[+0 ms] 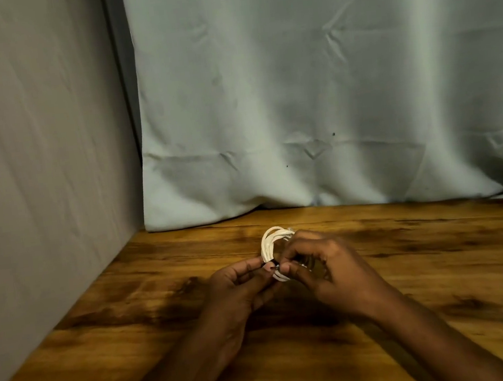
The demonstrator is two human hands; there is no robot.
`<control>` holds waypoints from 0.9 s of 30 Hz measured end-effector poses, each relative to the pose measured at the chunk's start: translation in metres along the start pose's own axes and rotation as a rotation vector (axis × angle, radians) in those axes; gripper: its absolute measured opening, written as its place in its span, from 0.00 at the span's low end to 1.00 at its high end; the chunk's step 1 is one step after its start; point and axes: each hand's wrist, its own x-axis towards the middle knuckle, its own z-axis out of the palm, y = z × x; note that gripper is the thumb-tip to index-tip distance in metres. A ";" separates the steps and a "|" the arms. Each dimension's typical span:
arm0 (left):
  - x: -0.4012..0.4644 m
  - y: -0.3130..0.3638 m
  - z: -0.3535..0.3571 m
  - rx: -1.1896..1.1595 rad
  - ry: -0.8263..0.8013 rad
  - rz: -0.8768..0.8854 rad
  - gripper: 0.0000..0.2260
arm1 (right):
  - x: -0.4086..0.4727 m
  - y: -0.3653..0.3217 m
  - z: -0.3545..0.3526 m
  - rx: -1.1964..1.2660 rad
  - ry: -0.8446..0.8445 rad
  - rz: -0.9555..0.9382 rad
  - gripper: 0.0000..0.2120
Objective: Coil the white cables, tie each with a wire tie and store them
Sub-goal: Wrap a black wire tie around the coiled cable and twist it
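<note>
Your left hand [239,288] and right hand [324,263] pinch one upright white cable coil [270,244] at its black tie [272,264].

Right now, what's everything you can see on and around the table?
coiled cable: one, white, held above the middle of the table between both hands
wire tie: one, dark, at the coil's near-left side, pinched by the fingers
table: one, brown wood grain, across the lower frame
curtain: one, pale grey-blue, hanging behind the table
wall panel: one, grey, along the table's left
left hand: on the tie
right hand: gripping the coil
</note>
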 end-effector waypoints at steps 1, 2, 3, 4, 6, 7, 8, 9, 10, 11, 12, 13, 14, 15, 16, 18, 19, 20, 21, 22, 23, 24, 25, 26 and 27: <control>0.000 0.000 0.000 -0.005 0.005 0.002 0.13 | 0.000 0.001 0.000 -0.038 -0.015 -0.006 0.01; 0.000 -0.001 0.000 -0.009 0.012 0.005 0.13 | 0.000 0.002 0.000 -0.073 -0.029 -0.005 0.00; 0.000 -0.001 0.001 -0.008 0.017 0.008 0.13 | 0.000 0.002 0.000 -0.090 -0.036 0.005 0.01; 0.000 -0.001 0.001 -0.002 0.020 0.012 0.13 | 0.000 0.003 0.001 -0.084 -0.036 0.020 0.01; -0.001 -0.001 0.002 0.010 0.032 0.019 0.12 | 0.000 0.002 0.001 -0.027 -0.023 0.051 0.03; -0.001 -0.002 0.002 0.014 0.037 0.021 0.12 | 0.000 0.002 0.001 0.012 -0.019 0.065 0.04; -0.001 -0.002 0.003 0.020 0.036 0.021 0.12 | 0.001 0.002 0.002 0.052 -0.019 0.081 0.05; -0.001 -0.002 0.003 0.028 0.029 0.021 0.11 | 0.001 0.002 0.001 0.090 -0.027 0.099 0.06; -0.002 -0.003 0.004 0.037 0.021 0.022 0.11 | 0.001 0.004 0.001 0.112 -0.039 0.114 0.07; -0.002 -0.004 0.004 0.048 0.014 0.022 0.10 | 0.001 0.005 0.001 0.116 -0.054 0.124 0.07; -0.003 -0.005 0.005 0.059 0.012 0.022 0.10 | 0.001 0.007 0.001 0.111 -0.069 0.130 0.07; -0.003 -0.005 0.005 0.072 0.012 0.024 0.09 | 0.000 0.008 0.001 0.106 -0.083 0.135 0.07; -0.003 -0.006 0.006 0.083 0.012 0.026 0.09 | 0.000 0.009 0.002 0.105 -0.093 0.142 0.06; -0.003 -0.006 0.006 0.093 0.011 0.029 0.08 | 0.000 0.009 0.002 0.109 -0.097 0.151 0.06; -0.004 -0.006 0.007 0.104 0.008 0.033 0.08 | 0.000 0.009 0.002 0.112 -0.098 0.166 0.06; -0.004 -0.006 0.007 0.132 0.007 0.045 0.08 | 0.000 0.008 0.002 0.100 -0.091 0.188 0.04; -0.004 -0.007 0.008 0.148 0.010 0.051 0.08 | 0.000 0.008 0.003 0.093 -0.083 0.193 0.06; -0.004 -0.007 0.008 0.157 0.015 0.057 0.08 | -0.001 0.008 0.004 0.096 -0.071 0.199 0.07; -0.004 -0.008 0.008 0.161 0.023 0.060 0.08 | -0.001 0.009 0.006 0.110 -0.059 0.208 0.08; -0.003 -0.008 0.008 0.161 0.034 0.061 0.08 | -0.001 0.010 0.009 0.127 -0.048 0.218 0.07; -0.003 -0.009 0.007 0.157 0.047 0.061 0.08 | -0.001 0.010 0.012 0.140 -0.039 0.221 0.05; -0.002 -0.009 0.006 0.151 0.062 0.063 0.08 | -0.002 0.011 0.015 0.151 -0.027 0.220 0.04; -0.002 -0.009 0.006 0.147 0.074 0.066 0.08 | -0.002 0.011 0.018 0.162 -0.012 0.218 0.05; -0.002 -0.008 0.005 0.144 0.084 0.069 0.08 | -0.002 0.010 0.021 0.169 0.005 0.217 0.06; -0.002 -0.008 0.004 0.136 0.088 0.069 0.08 | -0.002 0.009 0.022 0.171 0.022 0.218 0.07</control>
